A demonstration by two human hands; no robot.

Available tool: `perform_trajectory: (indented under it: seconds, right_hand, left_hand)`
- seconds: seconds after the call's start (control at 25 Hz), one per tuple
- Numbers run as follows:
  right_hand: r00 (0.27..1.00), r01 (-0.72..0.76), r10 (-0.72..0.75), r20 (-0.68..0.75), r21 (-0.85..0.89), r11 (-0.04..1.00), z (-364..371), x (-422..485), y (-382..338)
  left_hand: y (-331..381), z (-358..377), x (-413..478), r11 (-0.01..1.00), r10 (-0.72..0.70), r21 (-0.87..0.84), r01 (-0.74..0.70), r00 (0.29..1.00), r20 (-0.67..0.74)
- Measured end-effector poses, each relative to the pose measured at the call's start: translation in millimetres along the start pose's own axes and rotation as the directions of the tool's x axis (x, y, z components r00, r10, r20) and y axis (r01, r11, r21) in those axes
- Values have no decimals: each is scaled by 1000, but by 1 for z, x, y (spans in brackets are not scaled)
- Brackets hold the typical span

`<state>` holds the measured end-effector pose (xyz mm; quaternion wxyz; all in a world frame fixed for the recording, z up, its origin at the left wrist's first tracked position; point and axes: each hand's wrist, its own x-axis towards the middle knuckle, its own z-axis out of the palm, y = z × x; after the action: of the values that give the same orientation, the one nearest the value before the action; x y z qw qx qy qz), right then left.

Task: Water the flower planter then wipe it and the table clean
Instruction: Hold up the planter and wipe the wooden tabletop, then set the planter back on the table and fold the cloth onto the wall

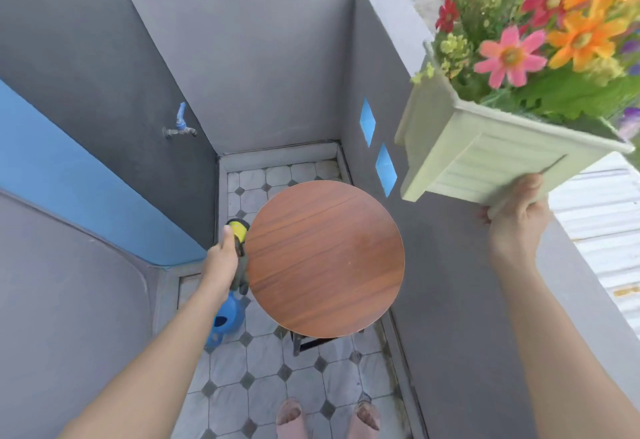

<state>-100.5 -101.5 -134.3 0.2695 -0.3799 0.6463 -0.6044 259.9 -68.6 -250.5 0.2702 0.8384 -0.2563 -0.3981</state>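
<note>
A pale green rectangular planter point(464, 158) full of pink, orange and red flowers point(540, 40) is up in the air at the upper right, tilted. My right hand point(519, 211) grips its lower near corner from below. The round wooden table point(325, 258) stands below, its top bare. My left hand point(223, 258) is at the table's left edge, shut on a yellow and dark grey cloth point(239, 232) that hangs down beside the rim. A blue watering can point(225, 322) sits on the floor under my left forearm, partly hidden by it.
Grey walls enclose a narrow tiled balcony corner. A blue-handled tap point(180, 127) sticks out of the left wall. My feet in pink slippers point(291, 418) stand near the table. A corrugated roof point(602, 224) lies beyond the right wall.
</note>
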Motion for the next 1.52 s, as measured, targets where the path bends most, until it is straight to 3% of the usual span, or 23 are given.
perform_trajectory:
  seconds: [0.16, 0.4, 0.64, 0.76, 1.04, 1.32, 1.52]
  right_hand:
    - [998, 2, -4, 68, 26, 1000, 32, -25, -7]
    - [990, -35, 26, 139, 64, 997, 74, -85, 33]
    - [986, -71, 72, 152, -13, 997, 92, -131, 88]
    - [982, -31, 32, 187, -13, 999, 93, -147, 96]
    - [965, -75, 90, 248, -71, 995, 91, -158, 111]
    - [937, -2, 75, 342, -211, 977, 73, -157, 99]
    - [956, 116, -33, 290, -272, 955, 69, -160, 102]
  left_hand:
    - [-2, 2, 4, 974, 159, 150, -168, 985, 69]
    - [-2, -1, 12, 979, 197, 31, -199, 978, 68]
    - [-15, 2, 25, 957, 290, -28, -289, 956, 31]
    - [-17, 4, 24, 935, 354, -35, -354, 935, 7]
    - [-17, 1, 13, 915, 403, -39, -402, 915, 17]
    - [-16, -2, 6, 930, 364, -66, -362, 931, 25]
    - [-18, -2, 8, 931, 360, -74, -358, 933, 20]
